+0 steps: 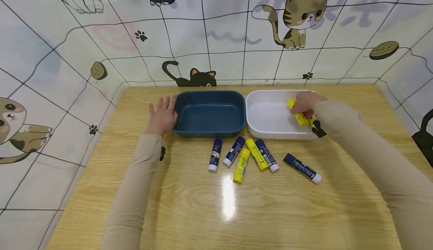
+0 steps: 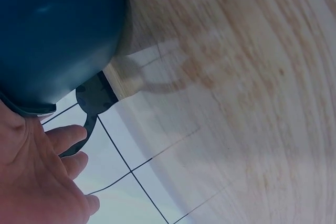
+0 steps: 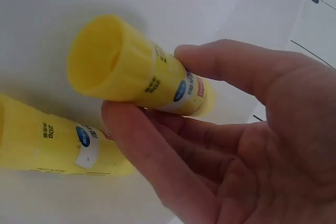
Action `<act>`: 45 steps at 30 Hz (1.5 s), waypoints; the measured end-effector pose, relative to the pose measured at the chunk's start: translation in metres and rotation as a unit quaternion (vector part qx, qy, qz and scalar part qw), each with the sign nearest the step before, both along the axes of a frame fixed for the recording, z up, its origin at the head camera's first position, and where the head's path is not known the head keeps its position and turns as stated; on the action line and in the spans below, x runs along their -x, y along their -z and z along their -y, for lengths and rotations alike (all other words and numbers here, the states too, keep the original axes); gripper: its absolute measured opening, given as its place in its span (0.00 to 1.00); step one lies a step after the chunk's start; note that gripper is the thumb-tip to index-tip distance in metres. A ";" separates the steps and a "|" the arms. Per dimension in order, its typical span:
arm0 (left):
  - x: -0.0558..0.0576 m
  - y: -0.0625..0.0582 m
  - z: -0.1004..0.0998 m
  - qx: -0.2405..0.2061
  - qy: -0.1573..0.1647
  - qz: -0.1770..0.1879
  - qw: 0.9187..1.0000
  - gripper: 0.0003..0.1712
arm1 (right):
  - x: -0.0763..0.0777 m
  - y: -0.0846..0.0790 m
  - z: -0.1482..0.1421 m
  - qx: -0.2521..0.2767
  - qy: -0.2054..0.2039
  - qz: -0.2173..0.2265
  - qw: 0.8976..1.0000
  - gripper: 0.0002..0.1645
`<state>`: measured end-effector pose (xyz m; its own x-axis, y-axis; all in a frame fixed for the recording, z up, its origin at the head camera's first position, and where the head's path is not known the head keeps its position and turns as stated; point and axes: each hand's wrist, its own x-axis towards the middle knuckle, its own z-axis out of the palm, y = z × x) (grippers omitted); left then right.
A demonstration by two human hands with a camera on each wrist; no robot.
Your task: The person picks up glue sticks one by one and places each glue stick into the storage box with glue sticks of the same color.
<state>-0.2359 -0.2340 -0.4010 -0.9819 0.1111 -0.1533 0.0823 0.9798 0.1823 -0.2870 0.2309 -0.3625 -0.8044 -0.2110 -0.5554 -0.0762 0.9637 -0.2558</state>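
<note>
My right hand (image 1: 309, 102) reaches into the white tray (image 1: 267, 134) and pinches a yellow glue stick (image 3: 181, 85) between thumb and fingers, just off the tray's surface. Beside it in the tray lies a second yellow glue stick (image 3: 63, 142). The left hand (image 1: 162, 116) has its fingers spread at the left end of the dark blue tray (image 1: 209, 134). In the left wrist view, that palm (image 2: 37, 182) lies right at the tray's rim, with fingers extended past it. Nothing lies in the blue tray.
In front of the trays, on the wooden table (image 1: 189, 212), lie two yellow glue sticks (image 1: 241, 166) and several navy glue sticks (image 1: 215, 155). One navy glue stick (image 1: 302, 168) lies apart at the right. A cat-print curtain (image 1: 223, 39) stands behind the table and along its sides.
</note>
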 end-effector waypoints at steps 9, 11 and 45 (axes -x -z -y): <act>0.001 0.002 -0.001 0.004 0.002 -0.012 1.000 0.35 | 0.008 0.003 0.003 -0.019 0.017 0.052 0.998 0.17; 0.001 0.003 0.000 0.005 0.003 -0.015 1.000 0.35 | 0.009 0.003 0.004 -0.021 0.028 0.060 0.998 0.17; 0.003 0.005 0.001 -0.003 0.026 -0.031 0.999 0.35 | -0.069 -0.031 0.048 0.003 -0.097 -0.184 0.978 0.14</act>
<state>-0.2388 -0.2351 -0.4056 -0.9825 0.1626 -0.0907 0.1444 0.9729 0.1804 -0.2176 0.1830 -0.3319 -0.8940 -0.3824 -0.2335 -0.3464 0.9204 -0.1811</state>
